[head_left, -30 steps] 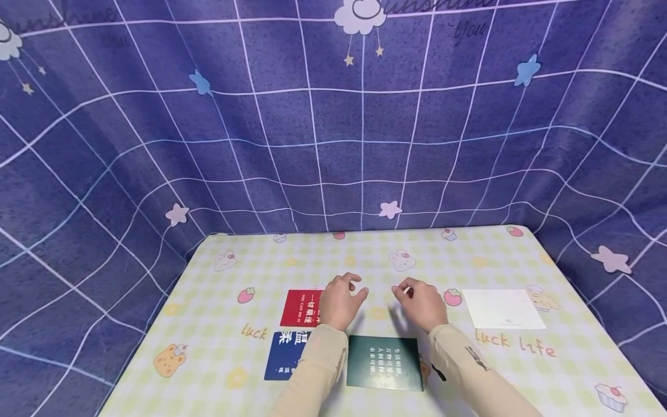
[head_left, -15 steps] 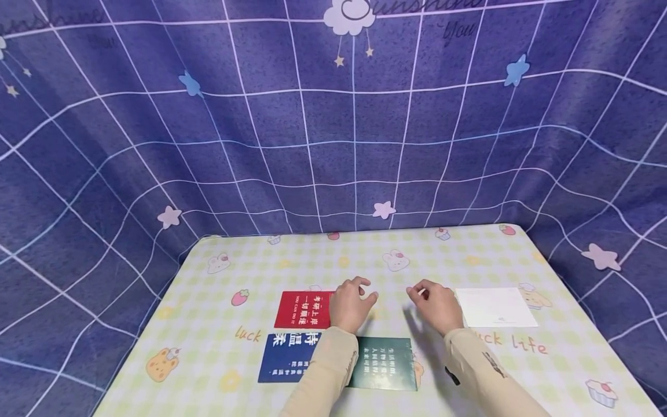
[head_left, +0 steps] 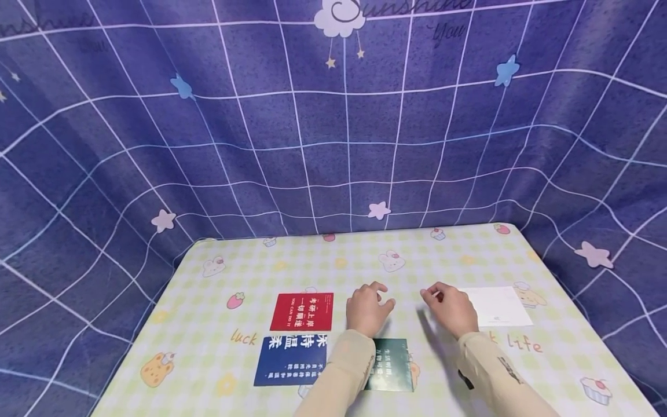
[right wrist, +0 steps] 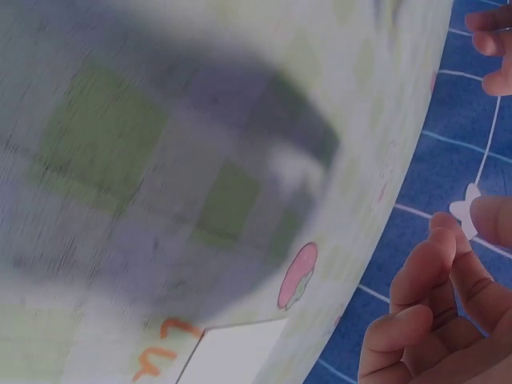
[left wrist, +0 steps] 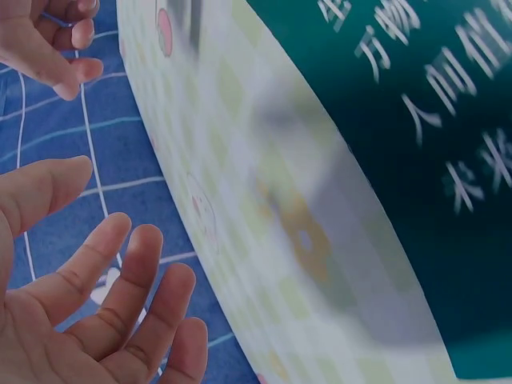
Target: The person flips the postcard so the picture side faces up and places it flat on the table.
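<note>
My left hand [head_left: 367, 310] hovers above the table just right of a red card [head_left: 302, 311] with white lettering. Its fingers are apart and loosely bent, with nothing between them in the left wrist view. Below that forearm lie a blue card [head_left: 289, 362] and a dark green card [head_left: 392, 365], partly covered by the sleeve. To the right, my right hand [head_left: 452, 307] is raised over the cloth, overlapping the left edge of a white card [head_left: 500, 306]. In the right wrist view its fingers [right wrist: 424, 260] curl loosely, thumb close to the index finger, holding nothing.
A pale checked tablecloth [head_left: 292, 266] with printed cartoon figures covers the table. Behind and on both sides hangs a dark blue curtain [head_left: 271, 168] with a white grid and stars.
Both hands have shifted right over the table. The red and blue cards are more exposed, the left sleeve covers more of the green card, and the right hand now overlaps the white card.
</note>
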`<act>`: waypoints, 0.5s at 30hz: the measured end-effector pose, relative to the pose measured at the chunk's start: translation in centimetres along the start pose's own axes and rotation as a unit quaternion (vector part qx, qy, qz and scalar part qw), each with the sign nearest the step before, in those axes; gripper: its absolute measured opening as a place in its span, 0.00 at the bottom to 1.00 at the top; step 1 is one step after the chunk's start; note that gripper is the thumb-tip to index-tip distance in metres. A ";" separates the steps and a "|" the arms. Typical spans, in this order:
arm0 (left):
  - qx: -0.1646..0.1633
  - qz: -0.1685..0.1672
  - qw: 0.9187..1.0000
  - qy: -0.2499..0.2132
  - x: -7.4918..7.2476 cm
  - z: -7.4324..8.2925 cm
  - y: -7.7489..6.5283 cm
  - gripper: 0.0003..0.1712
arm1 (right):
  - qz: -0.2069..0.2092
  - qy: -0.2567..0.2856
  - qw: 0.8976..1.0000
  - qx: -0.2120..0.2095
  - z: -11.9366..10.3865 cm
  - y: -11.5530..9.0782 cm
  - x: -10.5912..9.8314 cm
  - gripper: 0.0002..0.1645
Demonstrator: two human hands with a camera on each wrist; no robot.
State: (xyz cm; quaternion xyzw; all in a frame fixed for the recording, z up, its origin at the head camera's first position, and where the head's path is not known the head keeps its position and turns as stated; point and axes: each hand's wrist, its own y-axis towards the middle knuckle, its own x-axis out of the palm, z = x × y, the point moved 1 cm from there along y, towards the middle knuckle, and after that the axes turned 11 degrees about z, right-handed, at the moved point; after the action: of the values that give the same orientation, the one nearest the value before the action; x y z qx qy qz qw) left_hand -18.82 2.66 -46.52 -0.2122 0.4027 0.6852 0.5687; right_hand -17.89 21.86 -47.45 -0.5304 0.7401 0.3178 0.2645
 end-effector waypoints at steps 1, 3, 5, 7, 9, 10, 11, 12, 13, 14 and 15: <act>0.000 -0.001 1.000 0.001 0.1 0.2 0.0 0.13 | 0.000 -0.001 1.000 0.000 0.1 0.0 -0.1 0.16; 0.002 -0.002 1.000 0.002 0.5 0.5 0.0 0.13 | 0.001 -0.004 1.000 0.000 0.4 0.1 -0.4 0.16; 0.005 -0.002 1.000 0.004 0.8 0.9 0.0 0.13 | 0.000 -0.010 1.000 0.003 0.8 0.1 -0.7 0.17; 0.011 -0.002 1.000 0.008 1.1 1.3 0.0 0.13 | 0.001 -0.015 1.000 0.008 1.2 0.1 -1.0 0.16; 0.013 -0.006 1.000 0.011 1.4 1.6 -0.1 0.13 | 0.000 -0.018 1.000 0.011 1.6 0.1 -1.3 0.16; 0.015 -0.006 1.000 0.013 1.5 1.8 -0.1 0.13 | 0.001 -0.020 1.000 0.013 1.8 0.1 -1.4 0.16; 0.016 -0.008 1.000 0.016 1.6 2.0 -0.2 0.13 | 0.001 -0.021 1.000 0.013 2.0 0.2 -1.6 0.16; 0.018 -0.009 1.000 0.020 1.7 2.2 -0.2 0.13 | 0.001 -0.021 1.000 0.014 2.3 0.2 -1.7 0.16; 0.018 -0.011 0.999 0.025 1.9 2.3 -0.3 0.13 | 0.000 -0.022 1.000 0.015 2.5 0.2 -1.9 0.16; 0.018 -0.012 0.999 0.032 2.0 2.4 -0.4 0.13 | 0.000 -0.024 1.000 0.016 2.7 0.3 -2.0 0.16; 0.019 -0.013 0.999 0.039 2.2 2.6 -0.4 0.13 | -0.001 -0.026 1.000 0.016 2.9 0.3 -2.1 0.16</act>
State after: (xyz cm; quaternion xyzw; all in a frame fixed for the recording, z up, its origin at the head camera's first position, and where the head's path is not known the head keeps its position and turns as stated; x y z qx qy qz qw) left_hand -18.54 6.06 -46.77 -0.2329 0.4350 0.6612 0.5652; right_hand -17.39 25.39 -47.74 -0.5183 0.7375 0.3190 0.2928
